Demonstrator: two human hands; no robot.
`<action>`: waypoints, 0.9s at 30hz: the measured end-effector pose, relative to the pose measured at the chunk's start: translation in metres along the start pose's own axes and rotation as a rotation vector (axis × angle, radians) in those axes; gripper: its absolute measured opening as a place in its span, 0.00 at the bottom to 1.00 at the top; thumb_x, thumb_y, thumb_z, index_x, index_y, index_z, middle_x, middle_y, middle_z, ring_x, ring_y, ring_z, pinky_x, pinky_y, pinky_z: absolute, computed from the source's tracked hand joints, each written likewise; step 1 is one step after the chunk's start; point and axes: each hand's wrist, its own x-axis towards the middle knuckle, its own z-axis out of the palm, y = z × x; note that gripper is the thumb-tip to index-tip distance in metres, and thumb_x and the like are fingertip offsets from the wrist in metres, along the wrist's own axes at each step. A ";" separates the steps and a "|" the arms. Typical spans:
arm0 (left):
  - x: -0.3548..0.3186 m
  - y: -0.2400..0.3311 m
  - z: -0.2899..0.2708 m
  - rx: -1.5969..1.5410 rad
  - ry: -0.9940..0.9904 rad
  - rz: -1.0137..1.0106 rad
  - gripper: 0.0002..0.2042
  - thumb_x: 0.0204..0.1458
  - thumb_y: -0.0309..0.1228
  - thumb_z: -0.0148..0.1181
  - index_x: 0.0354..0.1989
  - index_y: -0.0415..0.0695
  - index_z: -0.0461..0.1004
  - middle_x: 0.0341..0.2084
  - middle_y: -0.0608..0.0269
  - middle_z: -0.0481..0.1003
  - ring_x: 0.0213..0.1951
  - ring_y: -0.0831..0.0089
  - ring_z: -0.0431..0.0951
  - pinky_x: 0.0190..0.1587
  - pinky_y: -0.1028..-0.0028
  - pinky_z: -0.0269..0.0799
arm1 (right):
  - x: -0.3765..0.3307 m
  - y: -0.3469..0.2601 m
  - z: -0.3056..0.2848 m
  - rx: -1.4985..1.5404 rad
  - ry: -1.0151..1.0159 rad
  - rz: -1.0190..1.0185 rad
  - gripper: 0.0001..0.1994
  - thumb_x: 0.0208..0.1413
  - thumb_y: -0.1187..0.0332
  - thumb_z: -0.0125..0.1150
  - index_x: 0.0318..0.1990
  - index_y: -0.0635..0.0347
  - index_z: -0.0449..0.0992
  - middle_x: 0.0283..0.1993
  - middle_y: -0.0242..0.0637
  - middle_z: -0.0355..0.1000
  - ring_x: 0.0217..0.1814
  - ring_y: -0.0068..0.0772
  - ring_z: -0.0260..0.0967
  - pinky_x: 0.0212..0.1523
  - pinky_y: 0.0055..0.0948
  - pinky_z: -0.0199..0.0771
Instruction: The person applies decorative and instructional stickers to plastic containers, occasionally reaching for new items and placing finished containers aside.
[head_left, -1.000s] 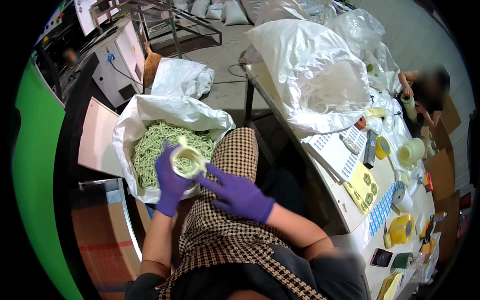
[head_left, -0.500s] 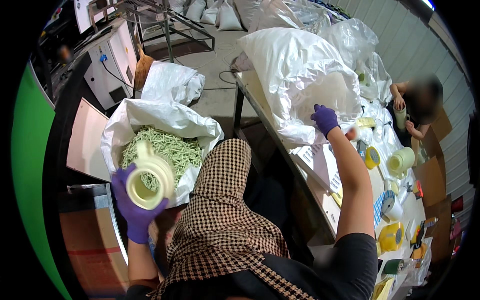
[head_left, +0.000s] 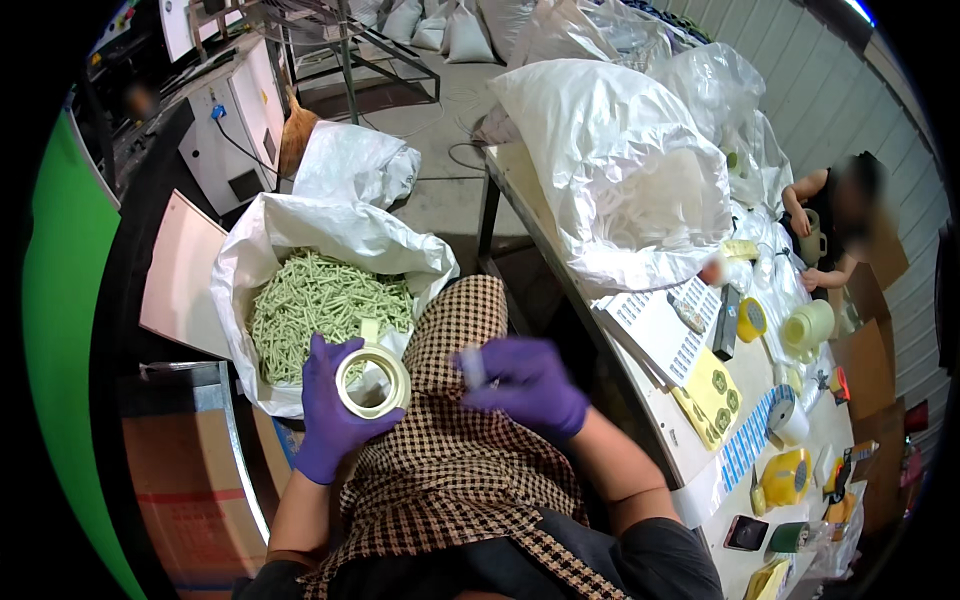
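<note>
In my left hand [head_left: 330, 425] is a pale green plastic jug [head_left: 400, 375], its round open mouth turned up toward me. My right hand [head_left: 530, 390], blurred by motion, pinches a small translucent white piece [head_left: 473, 368] just right of the jug, apart from it. Beyond the jug stands an open white sack [head_left: 237, 275] of loose pale green sticks [head_left: 330, 295]. On the table to the right, a large white bag [head_left: 590, 120] lies with its mouth toward me, showing many translucent white rings [head_left: 655, 215] inside.
The long table [head_left: 640, 400] at right carries printed sheets [head_left: 650, 325], a yellow sheet [head_left: 715, 395], tape rolls [head_left: 785, 475], a phone [head_left: 745, 533] and another pale green jug [head_left: 808, 328]. A co-worker [head_left: 850, 220] sits beyond it. Cardboard boxes [head_left: 185, 470] stand at my left.
My right hand has come from the bag's mouth back toward the jug, carrying a small white piece. My left hand has brought the jug right and slightly nearer. The co-worker's hands have shifted.
</note>
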 end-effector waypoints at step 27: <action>0.013 0.033 0.011 0.088 -0.034 0.236 0.45 0.30 0.36 0.78 0.62 0.34 0.67 0.55 0.56 0.77 0.55 0.55 0.75 0.63 0.56 0.65 | 0.024 0.018 0.102 -0.622 -0.231 0.096 0.06 0.50 0.69 0.62 0.36 0.57 0.79 0.34 0.40 0.74 0.30 0.46 0.76 0.29 0.42 0.76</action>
